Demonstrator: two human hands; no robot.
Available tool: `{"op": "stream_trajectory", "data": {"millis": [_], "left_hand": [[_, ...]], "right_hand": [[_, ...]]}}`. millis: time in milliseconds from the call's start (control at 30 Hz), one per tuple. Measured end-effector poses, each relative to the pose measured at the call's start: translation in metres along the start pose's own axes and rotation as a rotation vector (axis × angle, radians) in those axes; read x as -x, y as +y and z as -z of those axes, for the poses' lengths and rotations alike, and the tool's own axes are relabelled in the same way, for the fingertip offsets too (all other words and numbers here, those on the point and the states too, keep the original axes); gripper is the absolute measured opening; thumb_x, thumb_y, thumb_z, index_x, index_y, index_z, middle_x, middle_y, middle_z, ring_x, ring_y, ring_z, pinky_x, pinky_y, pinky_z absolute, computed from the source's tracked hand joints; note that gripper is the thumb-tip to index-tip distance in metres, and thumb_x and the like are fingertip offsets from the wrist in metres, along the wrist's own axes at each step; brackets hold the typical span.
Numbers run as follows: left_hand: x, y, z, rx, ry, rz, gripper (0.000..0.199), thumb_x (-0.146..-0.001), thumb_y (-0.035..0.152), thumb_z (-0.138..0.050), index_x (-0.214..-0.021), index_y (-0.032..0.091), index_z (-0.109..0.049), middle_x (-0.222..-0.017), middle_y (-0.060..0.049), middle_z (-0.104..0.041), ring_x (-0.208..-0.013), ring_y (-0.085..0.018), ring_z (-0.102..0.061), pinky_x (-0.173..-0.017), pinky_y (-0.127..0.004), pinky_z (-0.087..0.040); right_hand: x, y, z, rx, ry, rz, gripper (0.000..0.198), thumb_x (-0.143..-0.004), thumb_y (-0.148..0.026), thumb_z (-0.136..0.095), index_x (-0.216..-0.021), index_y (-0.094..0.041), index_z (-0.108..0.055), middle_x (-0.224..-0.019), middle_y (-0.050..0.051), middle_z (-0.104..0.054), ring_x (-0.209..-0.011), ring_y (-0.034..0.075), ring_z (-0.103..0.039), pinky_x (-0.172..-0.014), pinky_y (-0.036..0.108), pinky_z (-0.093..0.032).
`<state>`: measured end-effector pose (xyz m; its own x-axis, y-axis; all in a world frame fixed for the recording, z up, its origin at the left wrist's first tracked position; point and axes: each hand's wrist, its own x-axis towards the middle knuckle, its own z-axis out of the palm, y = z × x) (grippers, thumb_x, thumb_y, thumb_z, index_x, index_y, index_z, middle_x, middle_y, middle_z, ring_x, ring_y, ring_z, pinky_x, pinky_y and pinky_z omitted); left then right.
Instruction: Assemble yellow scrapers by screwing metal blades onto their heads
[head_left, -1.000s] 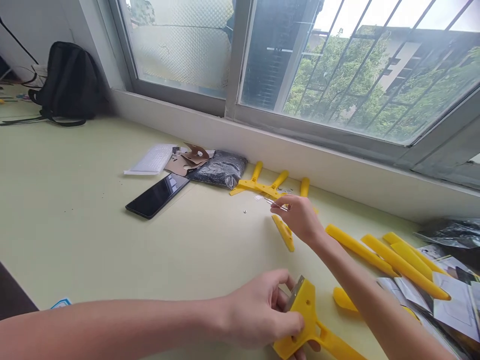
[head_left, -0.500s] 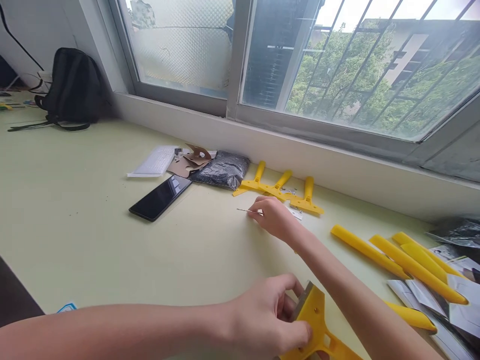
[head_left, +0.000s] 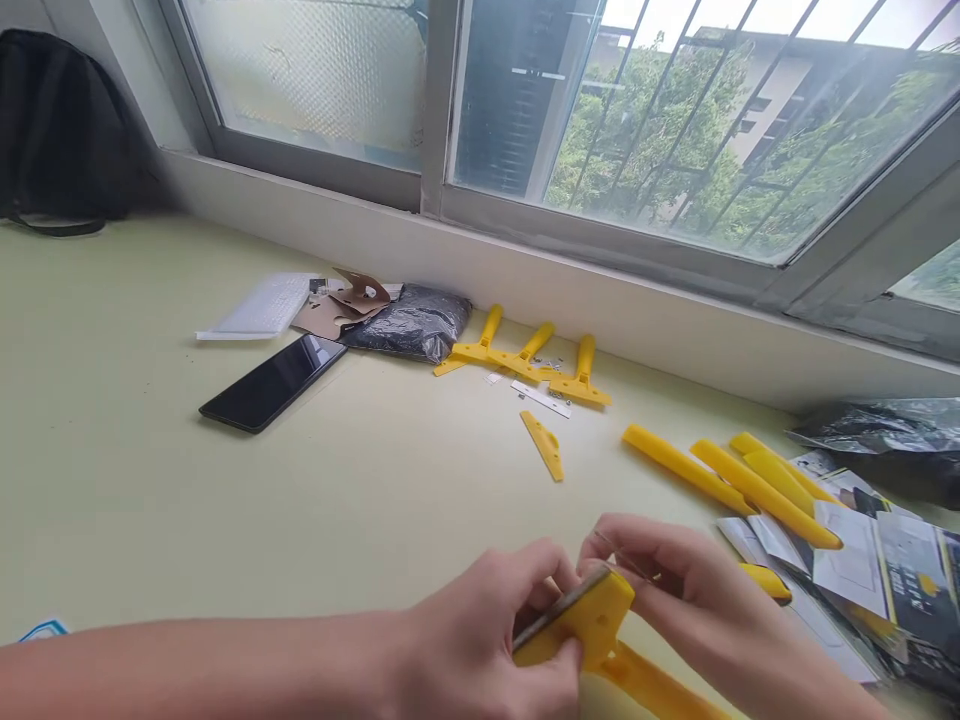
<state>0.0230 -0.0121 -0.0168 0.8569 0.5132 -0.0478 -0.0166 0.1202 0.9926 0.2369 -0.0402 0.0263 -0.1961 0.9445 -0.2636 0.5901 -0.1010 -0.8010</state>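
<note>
My left hand (head_left: 495, 630) is closed around the head of a yellow scraper (head_left: 604, 620), with a grey metal strip along its edge. The scraper's handle points down to the right. My right hand (head_left: 675, 590) is at the far end of the scraper head, fingers pinched on a thin metal rod-like piece (head_left: 626, 558) whose exact kind I cannot make out. Beyond the hands lies a loose yellow blade cover plate (head_left: 543, 446). Further back are a white strip (head_left: 541, 399) and several small metal parts near three yellow scrapers (head_left: 579, 378).
Several yellow handles (head_left: 686, 468) lie at the right on printed packaging (head_left: 855, 560). A black plastic bag (head_left: 892, 440) is behind them. A phone (head_left: 274, 383), a clear plastic packet (head_left: 262, 305), cardboard (head_left: 337, 308) and a dark bag (head_left: 412, 320) lie along the window sill side.
My right hand has come back from the parts near the sill to the scraper head, still holding the thin metal piece. The loose yellow plate is now uncovered. The view has shifted right.
</note>
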Motion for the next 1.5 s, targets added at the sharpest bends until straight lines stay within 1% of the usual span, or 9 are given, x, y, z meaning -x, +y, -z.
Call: {"op": "stream_trajectory", "data": {"millis": [133, 333, 467, 633, 733, 900, 1133, 1367, 1500], "left_hand": [[-0.001, -0.003, -0.002, 0.0, 0.038, 0.044, 0.019, -0.093, 0.025, -0.058, -0.091, 0.02, -0.04, -0.08, -0.004, -0.066, -0.07, -0.016, -0.065, -0.058, -0.023, -0.045], [-0.003, 0.0, 0.0, 0.038, 0.036, 0.1, 0.019, -0.096, 0.028, -0.056, -0.104, 0.019, -0.042, -0.088, -0.007, -0.068, -0.074, -0.018, -0.07, -0.057, -0.022, -0.048], [-0.005, 0.002, 0.0, 0.066, 0.035, 0.118, 0.028, -0.096, 0.032, -0.059, -0.114, 0.02, -0.042, -0.089, -0.006, -0.068, -0.074, -0.018, -0.07, -0.057, -0.022, -0.05], [-0.007, 0.001, 0.0, 0.182, 0.048, 0.144, 0.038, -0.096, 0.033, -0.06, -0.126, 0.021, -0.039, -0.091, -0.006, -0.067, -0.068, -0.016, -0.069, -0.058, -0.024, -0.053], [-0.008, -0.001, 0.001, 0.228, 0.03, 0.137, 0.04, -0.096, 0.035, -0.06, -0.128, 0.021, -0.04, -0.095, -0.008, -0.068, -0.068, -0.016, -0.069, -0.06, -0.026, -0.055], [-0.008, -0.002, 0.002, 0.224, 0.029, 0.129, 0.038, -0.095, 0.035, -0.061, -0.126, 0.021, -0.044, -0.089, -0.006, -0.066, -0.069, -0.016, -0.069, -0.064, -0.029, -0.057], [-0.004, 0.001, 0.0, 0.113, 0.033, 0.119, 0.032, -0.096, 0.029, -0.059, -0.124, 0.022, -0.044, -0.085, -0.003, -0.066, -0.072, -0.017, -0.069, -0.069, -0.031, -0.057], [-0.002, 0.003, -0.002, -0.001, 0.068, 0.084, 0.022, -0.093, 0.035, -0.061, -0.087, 0.016, -0.051, -0.08, -0.004, -0.061, -0.075, -0.022, -0.072, -0.064, -0.031, -0.055], [-0.004, 0.003, -0.003, 0.05, 0.08, 0.118, 0.023, -0.095, 0.037, -0.061, -0.09, 0.016, -0.052, -0.081, -0.004, -0.063, -0.073, -0.02, -0.071, -0.065, -0.031, -0.055]], "right_hand": [[0.01, 0.005, -0.01, -0.326, -0.064, -0.082, 0.039, -0.087, -0.059, -0.063, -0.084, -0.02, -0.069, -0.075, 0.001, -0.063, -0.071, 0.015, -0.052, -0.062, 0.025, -0.038], [0.001, 0.001, -0.003, -0.494, -0.052, -0.319, 0.049, -0.071, -0.061, -0.081, -0.087, -0.017, -0.07, -0.065, -0.005, -0.049, -0.054, 0.005, -0.023, -0.049, 0.021, -0.016], [0.0, 0.015, -0.003, -0.652, -0.152, -0.371, 0.044, -0.075, -0.056, -0.081, -0.092, -0.018, -0.068, -0.07, -0.004, -0.047, -0.056, 0.005, -0.02, -0.051, 0.021, -0.014], [0.007, 0.023, -0.004, -0.726, -0.098, -0.409, 0.044, -0.082, -0.06, -0.073, -0.079, -0.017, -0.065, -0.059, -0.007, -0.025, -0.056, 0.008, -0.012, -0.05, 0.023, -0.012], [0.012, 0.018, -0.004, -0.704, -0.033, -0.402, 0.047, -0.084, -0.063, -0.068, -0.075, -0.018, -0.065, -0.062, -0.005, -0.028, -0.059, 0.01, -0.015, -0.051, 0.023, -0.016], [0.016, -0.001, -0.005, -0.604, -0.053, -0.409, 0.042, -0.073, -0.059, -0.08, -0.09, -0.021, -0.073, -0.065, -0.005, -0.038, -0.059, 0.01, -0.023, -0.053, 0.023, -0.024], [0.022, -0.005, -0.017, -0.671, -0.019, -0.379, 0.036, -0.071, -0.048, -0.084, -0.096, -0.022, -0.078, -0.079, 0.002, -0.069, -0.076, 0.016, -0.062, -0.065, 0.02, -0.045], [0.029, 0.021, -0.025, -0.448, 0.093, -0.243, 0.04, -0.078, -0.054, -0.078, -0.103, -0.024, -0.078, -0.087, 0.007, -0.072, -0.086, 0.025, -0.066, -0.077, 0.03, -0.056], [0.03, 0.014, -0.028, -0.478, 0.102, -0.204, 0.042, -0.08, -0.055, -0.076, -0.106, -0.023, -0.078, -0.089, 0.007, -0.073, -0.089, 0.027, -0.067, -0.082, 0.033, -0.058]]}}
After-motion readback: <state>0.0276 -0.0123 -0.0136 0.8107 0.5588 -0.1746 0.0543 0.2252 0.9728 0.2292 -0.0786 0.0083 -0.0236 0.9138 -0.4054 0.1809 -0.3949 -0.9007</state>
